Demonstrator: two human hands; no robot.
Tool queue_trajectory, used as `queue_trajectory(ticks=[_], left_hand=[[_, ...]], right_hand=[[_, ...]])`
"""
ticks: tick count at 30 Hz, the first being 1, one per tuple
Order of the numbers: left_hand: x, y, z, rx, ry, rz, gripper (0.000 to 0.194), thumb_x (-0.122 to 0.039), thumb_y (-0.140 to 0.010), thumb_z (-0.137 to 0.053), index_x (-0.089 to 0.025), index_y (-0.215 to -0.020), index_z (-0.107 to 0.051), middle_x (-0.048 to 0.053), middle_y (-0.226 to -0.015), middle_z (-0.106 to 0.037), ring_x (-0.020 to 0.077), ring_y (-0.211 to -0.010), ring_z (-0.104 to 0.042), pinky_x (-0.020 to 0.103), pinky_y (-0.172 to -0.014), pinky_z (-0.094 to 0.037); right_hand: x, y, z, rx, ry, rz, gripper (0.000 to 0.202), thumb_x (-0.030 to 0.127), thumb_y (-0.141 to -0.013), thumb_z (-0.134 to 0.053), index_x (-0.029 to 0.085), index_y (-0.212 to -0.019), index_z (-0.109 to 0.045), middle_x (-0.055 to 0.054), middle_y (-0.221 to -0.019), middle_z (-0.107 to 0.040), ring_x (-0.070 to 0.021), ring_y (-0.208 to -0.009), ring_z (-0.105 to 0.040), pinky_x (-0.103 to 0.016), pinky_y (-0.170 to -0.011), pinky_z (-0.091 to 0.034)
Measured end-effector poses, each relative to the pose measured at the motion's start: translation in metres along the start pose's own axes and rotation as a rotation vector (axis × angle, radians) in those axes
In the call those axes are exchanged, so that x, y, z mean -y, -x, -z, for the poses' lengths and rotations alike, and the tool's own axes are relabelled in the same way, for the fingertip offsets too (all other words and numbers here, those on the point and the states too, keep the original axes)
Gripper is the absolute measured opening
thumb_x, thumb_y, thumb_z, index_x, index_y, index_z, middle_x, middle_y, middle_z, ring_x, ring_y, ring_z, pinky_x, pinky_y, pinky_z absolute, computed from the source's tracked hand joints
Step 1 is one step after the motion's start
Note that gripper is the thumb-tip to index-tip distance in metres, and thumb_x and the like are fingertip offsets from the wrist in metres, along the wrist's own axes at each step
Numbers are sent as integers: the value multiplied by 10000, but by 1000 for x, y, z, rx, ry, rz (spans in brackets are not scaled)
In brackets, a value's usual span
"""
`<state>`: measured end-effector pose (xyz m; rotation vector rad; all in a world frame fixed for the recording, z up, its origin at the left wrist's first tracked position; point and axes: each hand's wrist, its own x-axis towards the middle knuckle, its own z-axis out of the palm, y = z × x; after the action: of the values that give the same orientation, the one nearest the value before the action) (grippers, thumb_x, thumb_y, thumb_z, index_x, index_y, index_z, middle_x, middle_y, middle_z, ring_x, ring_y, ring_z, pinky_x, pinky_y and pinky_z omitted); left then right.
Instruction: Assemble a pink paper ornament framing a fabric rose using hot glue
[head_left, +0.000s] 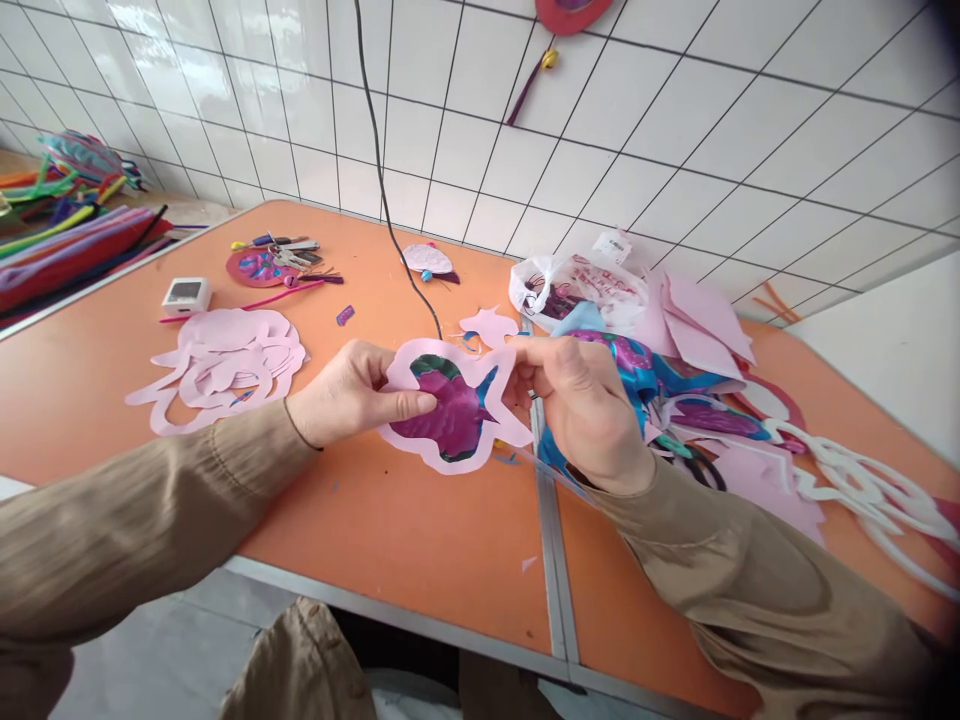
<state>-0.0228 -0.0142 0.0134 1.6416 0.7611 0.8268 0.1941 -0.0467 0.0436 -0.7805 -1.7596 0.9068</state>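
Observation:
Between my hands, above the orange table, is a pink fish-shaped cutout (466, 462) framing shiny purple, green and blue material. My left hand (360, 392) pinches its rounded left side, thumb lying across the purple middle. At the tail end, my right hand (581, 400) is closed with thumb and fingertips against the upper tail edge; its curled fingers are partly hidden. Just behind the cutout lies a small pink fish-like scrap (489, 325). The lower end of a black cord (382, 190) disappears behind the cutout.
Pink cutouts (232, 365) lie piled at left, near a small white device (186, 295) and keys (296, 250). A plastic bag (577, 290), shiny blue-purple fabric (637, 365), pink sheets (694, 320) and white strips (870, 480) crowd the right. A metal seam (553, 560) crosses the table (420, 540).

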Motion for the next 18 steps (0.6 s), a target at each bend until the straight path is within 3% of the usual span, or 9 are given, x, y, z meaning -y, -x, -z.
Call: queue_trajectory(ticks=[4,11,18], left_hand=[[1,1,1,14,-23,10,452,-543,-684,-835,-106,-665,-721,60,-619,-711,124,-519,-602,206,-479,-481],[0,0,3,42,-25,15,411,-496,-684,-848,-108,-652,-715,49,-595,-692,116,-501,-581,199,-465,-462],[2,-2,4,27,7,53,438,-523,-651,-863,-115,-630,-704,38,-577,-673,104,-492,-560,199,-464,-453]], right_hand=[[-5,-1,1,-24,-28,-1,562,629,-938,-451,221,-561,-535,-6,-535,-558,-127,-506,-516,-289,-454,-372],[-8,-2,2,-91,170,-137,444,452,-874,-647,216,-527,-504,41,-470,-491,-97,-456,-484,-265,-472,-387],[-13,-4,9,-1,-51,-163,636,708,-904,-428,192,-580,-610,-22,-538,-608,-112,-488,-549,-259,-441,-344]])
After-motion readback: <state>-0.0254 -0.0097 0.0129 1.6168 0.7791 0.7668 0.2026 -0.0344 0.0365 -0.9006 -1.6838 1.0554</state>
